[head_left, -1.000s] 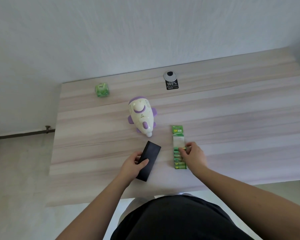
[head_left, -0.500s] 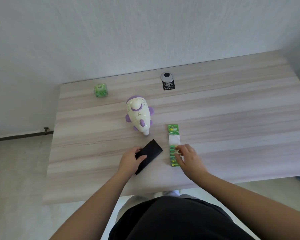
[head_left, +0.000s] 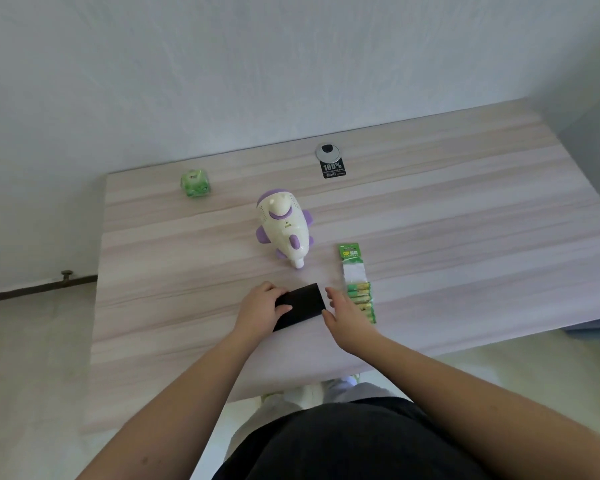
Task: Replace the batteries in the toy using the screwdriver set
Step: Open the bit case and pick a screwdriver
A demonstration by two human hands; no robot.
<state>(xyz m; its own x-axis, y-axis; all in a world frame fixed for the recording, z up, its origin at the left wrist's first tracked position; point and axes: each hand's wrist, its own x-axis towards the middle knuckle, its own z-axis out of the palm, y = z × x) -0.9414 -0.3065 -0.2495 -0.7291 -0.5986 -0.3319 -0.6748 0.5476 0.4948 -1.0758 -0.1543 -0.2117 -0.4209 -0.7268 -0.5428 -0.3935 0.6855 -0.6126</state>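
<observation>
One toy (head_left: 284,233), one black case (head_left: 302,306), one battery strip (head_left: 357,282)

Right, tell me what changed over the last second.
The right hand let go of the green battery strip pack and moved left to the flat black case. The left hand still grips that case, now turned crosswise. The white and purple toy stayed put.
</observation>
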